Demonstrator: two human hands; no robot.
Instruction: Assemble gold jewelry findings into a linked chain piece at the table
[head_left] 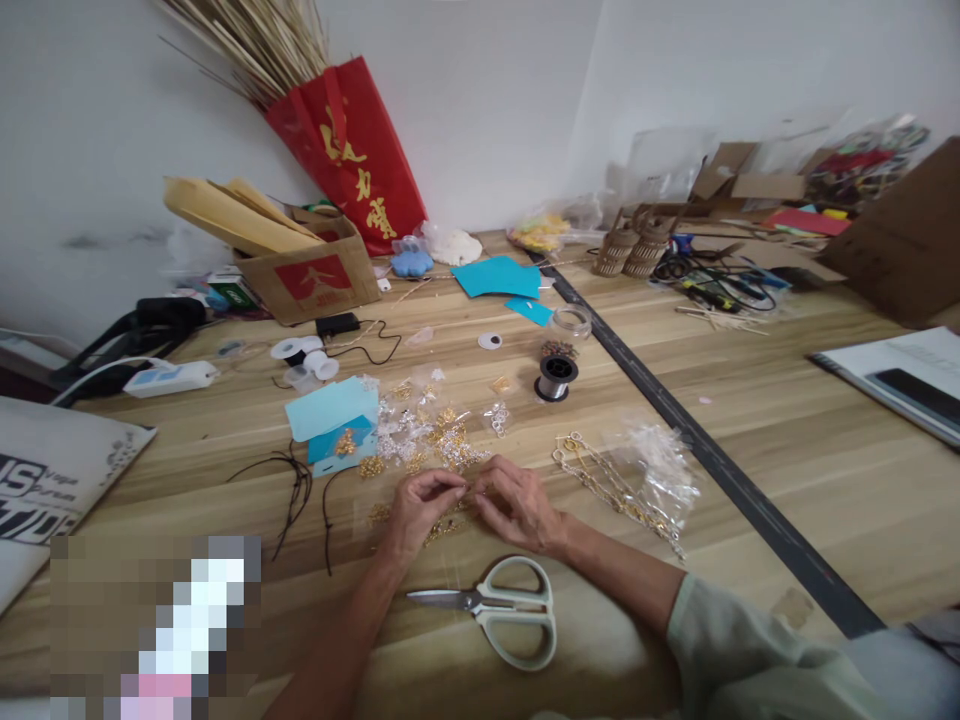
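My left hand and my right hand nearly meet over the wooden table, fingertips pinched. What they hold is too small to make out. Gold beads lie under and between them. Just beyond are silver and gold findings in small clear bags. White-handled scissors rest in front of my hands, blades pointing left. To the right lie gold and silver chains beside crumpled clear bags. A spool of wire stands farther back. Blue cards and black cords are on the left.
A dark strip runs diagonally across the table. At the back stand a red bag, a cardboard box and woven baskets. Pliers and cables lie back right. A power strip sits at the left.
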